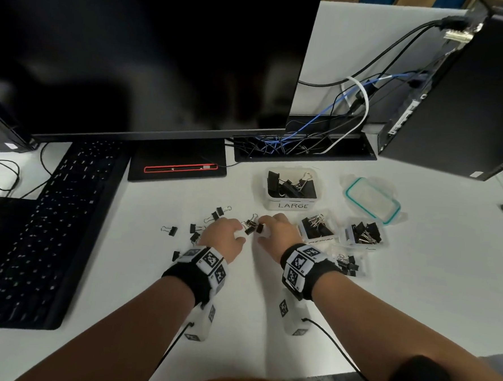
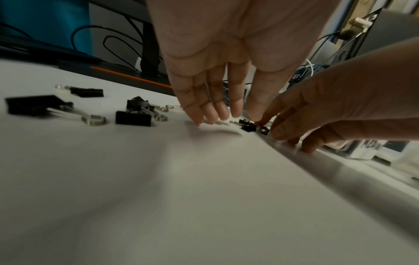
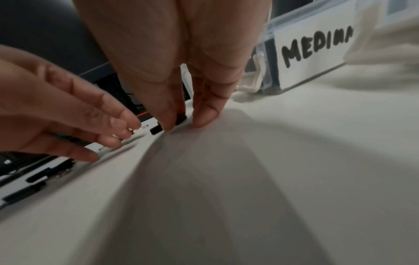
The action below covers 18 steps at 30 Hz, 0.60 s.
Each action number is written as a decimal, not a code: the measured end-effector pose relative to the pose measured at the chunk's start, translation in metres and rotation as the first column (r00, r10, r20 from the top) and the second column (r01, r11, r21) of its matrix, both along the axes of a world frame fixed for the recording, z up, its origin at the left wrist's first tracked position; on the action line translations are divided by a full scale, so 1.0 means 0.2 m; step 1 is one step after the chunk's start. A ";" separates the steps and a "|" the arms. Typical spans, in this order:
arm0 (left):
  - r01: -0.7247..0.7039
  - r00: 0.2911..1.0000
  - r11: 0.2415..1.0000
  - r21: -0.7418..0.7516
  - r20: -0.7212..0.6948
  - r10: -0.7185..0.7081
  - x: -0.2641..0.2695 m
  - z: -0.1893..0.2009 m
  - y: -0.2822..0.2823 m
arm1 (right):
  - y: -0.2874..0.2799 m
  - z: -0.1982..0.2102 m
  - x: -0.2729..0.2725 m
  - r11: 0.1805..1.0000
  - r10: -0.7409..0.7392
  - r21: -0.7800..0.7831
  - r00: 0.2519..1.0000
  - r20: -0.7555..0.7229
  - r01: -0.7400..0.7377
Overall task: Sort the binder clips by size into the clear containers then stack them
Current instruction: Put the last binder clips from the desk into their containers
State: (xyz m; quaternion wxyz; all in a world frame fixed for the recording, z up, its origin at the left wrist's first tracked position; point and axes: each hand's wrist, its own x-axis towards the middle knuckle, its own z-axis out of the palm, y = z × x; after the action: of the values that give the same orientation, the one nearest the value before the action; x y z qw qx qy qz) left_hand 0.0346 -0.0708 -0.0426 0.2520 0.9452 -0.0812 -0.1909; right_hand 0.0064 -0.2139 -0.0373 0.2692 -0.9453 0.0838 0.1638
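Several small black binder clips [image 1: 170, 230] lie loose on the white desk [image 1: 119, 314], left of and under my left hand [image 1: 236, 230]. Its fingers [image 2: 192, 107] are straight, with their tips down at the desk beside a clip [image 2: 248, 126]. My right hand [image 1: 264, 231] pinches a small binder clip [image 3: 181, 118] between thumb and finger, right next to the left hand. The clear LARGE container [image 1: 290, 205] stands behind the hands with big clips in it. The MEDIUM container [image 3: 317, 46] and two more clear boxes [image 1: 364, 234] with clips sit to the right.
A clear lid with a teal seal [image 1: 373, 199] lies right of the LARGE container. A black keyboard [image 1: 51, 222] fills the left side. The monitor base [image 1: 178, 165] and a cable tray [image 1: 300, 149] are behind, and a computer tower [image 1: 456, 99] is at the back right.
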 end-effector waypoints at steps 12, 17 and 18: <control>0.028 0.999 0.999 0.028 0.046 -0.029 0.07 -0.03 -0.08 | 0.04 -0.01 0.04 0.994 -0.089 -0.065 0.996 -0.009 0.088; 0.022 0.999 0.998 0.051 0.037 -0.024 0.08 -0.04 -0.09 | 0.00 -0.03 0.00 0.987 -0.151 -0.051 0.988 0.005 0.151; 0.029 0.999 0.998 0.062 0.038 -0.031 0.08 -0.05 -0.09 | 0.00 -0.03 -0.01 0.987 -0.154 -0.046 0.988 0.013 0.155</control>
State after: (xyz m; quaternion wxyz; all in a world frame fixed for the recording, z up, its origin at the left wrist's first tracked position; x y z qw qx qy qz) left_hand 0.0511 -0.0887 -0.0524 0.2184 0.9547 -0.0944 -0.1785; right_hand 0.0044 -0.2148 -0.0430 0.2594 -0.9428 0.1594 0.1361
